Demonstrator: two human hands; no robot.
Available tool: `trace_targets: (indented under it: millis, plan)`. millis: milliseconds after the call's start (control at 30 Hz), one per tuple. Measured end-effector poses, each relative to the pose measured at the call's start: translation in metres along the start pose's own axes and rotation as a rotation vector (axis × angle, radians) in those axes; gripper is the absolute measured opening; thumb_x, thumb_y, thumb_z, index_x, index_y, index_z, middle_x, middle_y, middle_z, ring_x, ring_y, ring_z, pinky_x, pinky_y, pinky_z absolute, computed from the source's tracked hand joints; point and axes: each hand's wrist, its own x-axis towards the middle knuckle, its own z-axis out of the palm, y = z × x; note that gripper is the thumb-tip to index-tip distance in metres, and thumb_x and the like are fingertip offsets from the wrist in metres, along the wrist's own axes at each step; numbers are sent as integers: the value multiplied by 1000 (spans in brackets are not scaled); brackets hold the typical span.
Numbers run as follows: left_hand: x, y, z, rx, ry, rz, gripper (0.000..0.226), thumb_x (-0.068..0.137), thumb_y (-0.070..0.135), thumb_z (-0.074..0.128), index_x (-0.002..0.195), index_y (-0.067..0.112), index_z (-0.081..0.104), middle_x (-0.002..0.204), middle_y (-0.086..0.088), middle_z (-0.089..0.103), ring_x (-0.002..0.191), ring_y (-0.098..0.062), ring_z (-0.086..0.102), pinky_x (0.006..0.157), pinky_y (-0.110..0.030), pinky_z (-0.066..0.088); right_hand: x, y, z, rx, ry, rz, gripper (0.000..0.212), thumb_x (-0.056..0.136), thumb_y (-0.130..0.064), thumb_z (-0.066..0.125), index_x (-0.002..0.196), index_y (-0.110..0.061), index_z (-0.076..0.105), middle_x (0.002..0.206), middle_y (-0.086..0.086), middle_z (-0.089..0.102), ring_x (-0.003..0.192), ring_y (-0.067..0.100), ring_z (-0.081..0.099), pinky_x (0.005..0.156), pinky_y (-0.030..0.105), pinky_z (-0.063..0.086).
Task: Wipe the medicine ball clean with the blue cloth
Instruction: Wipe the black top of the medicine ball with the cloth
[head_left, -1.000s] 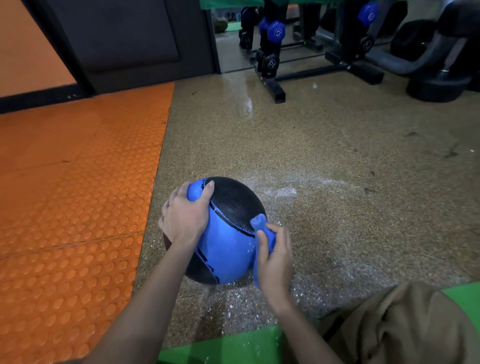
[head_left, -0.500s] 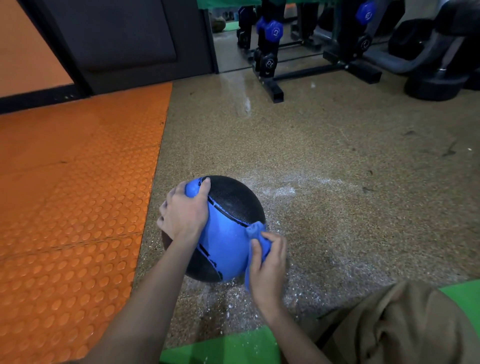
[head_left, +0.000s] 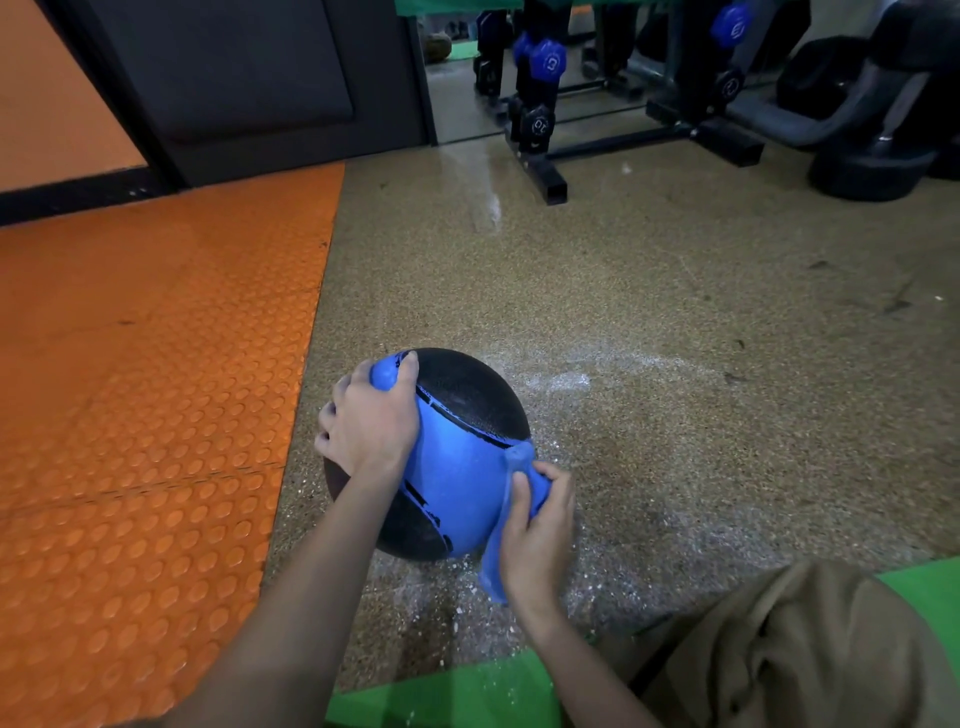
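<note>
A: Where do we have the medicine ball (head_left: 467, 410)?

B: On the speckled floor (head_left: 675, 364), close to its left edge where the orange mat (head_left: 156, 364) begins, and just beyond the green mat (head_left: 457, 696) at the near edge. White specks (head_left: 561, 382) lie scattered around it.

A: Hands?

B: The left hand (head_left: 371, 431) sits on the ball's upper left with its fingers curled over the top. The thumb hooks on a blue bulge, and we cannot tell whether that is ball or cloth. The right hand (head_left: 540, 540) is at the lower right flank, fingers bunched tight round the blue cloth (head_left: 519, 462) and pressing it to the surface.

A: Orientation?

B: The ball is round, so it has no long axis. Its blue band runs from the far-left top down to the near underside. The cloth's long axis runs along the right flank, with the upper end at the band's seam and the loose tail hanging toward us.

A: What does the next stroke turn on?

B: The black top panel lies up and away from the right fingers. We judge the right hand nearer to wipe it while the left steadies.
</note>
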Motion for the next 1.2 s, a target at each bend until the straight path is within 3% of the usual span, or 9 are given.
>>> trace_targets:
  millis: [133, 233, 333, 567, 767, 833, 1000, 1100, 1200]
  plan:
    - [-5, 4, 2, 35, 9, -5, 63, 85, 66, 42, 134, 27, 48, 144, -6, 43, 133, -35, 31, 108, -53, 19, 6, 3, -5, 25, -5, 213, 8, 95, -22, 46, 88, -26, 45, 96, 6, 55, 91, 24, 55, 73, 32, 42]
    - [-3, 4, 1, 28, 8, 1, 62, 86, 65, 44, 136, 28, 48, 144, -6, 43, 133, -34, 32, 108, -51, 20, -6, -20, 1, -8, 11, -84, 10, 91, -29, 47, 93, -19, 49, 96, 0, 52, 90, 7, 49, 79, 12, 37]
    - [0, 1, -1, 14, 5, 7, 61, 85, 65, 45, 134, 30, 49, 143, -5, 45, 133, -33, 33, 109, -50, 20, -7, -24, 4, -53, -35, -282, 14, 90, -33, 45, 97, -22, 52, 97, -4, 50, 89, 3, 48, 80, 7, 35]
    - [-5, 3, 2, 30, 25, -5, 61, 86, 64, 43, 134, 28, 49, 143, -7, 43, 133, -35, 31, 107, -52, 20, 18, -5, -10, 47, -42, 139, 10, 95, -25, 46, 85, -29, 45, 90, 0, 57, 84, 20, 56, 69, 31, 44]
    - [0, -5, 1, 24, 6, 30, 59, 84, 67, 43, 130, 32, 52, 141, -3, 47, 131, -34, 34, 107, -52, 21, 2, -22, 4, -90, -78, -268, 18, 89, -43, 46, 97, -28, 52, 99, -12, 51, 92, 11, 52, 79, 22, 41]
    - [0, -9, -2, -3, 12, 36, 58, 84, 67, 44, 129, 32, 53, 141, -2, 47, 132, -34, 33, 106, -53, 20, 12, -10, 1, -93, -77, -143, 15, 91, -41, 46, 98, -28, 50, 99, -10, 53, 90, 14, 54, 75, 27, 44]
    - [-1, -26, -12, -83, -12, 62, 64, 79, 72, 43, 130, 33, 53, 137, -1, 52, 129, -32, 40, 107, -51, 27, 52, 19, -28, 100, 143, 580, 2, 92, -18, 52, 90, -18, 51, 88, 4, 56, 84, 22, 51, 75, 29, 37]
    - [3, -45, -25, -196, -77, 101, 72, 69, 76, 42, 124, 32, 58, 130, 4, 57, 124, -22, 49, 107, -47, 34, 70, 2, -39, 304, 105, 633, 17, 91, -12, 51, 105, -19, 47, 99, 5, 55, 86, 21, 53, 80, 35, 43]
    - [5, -64, -39, -375, -144, 101, 52, 81, 54, 58, 119, 19, 63, 124, 1, 60, 123, -19, 51, 110, -40, 34, 78, -21, -51, 522, 35, 540, 34, 89, 0, 51, 117, -18, 44, 105, 5, 57, 86, 14, 56, 86, 33, 45]
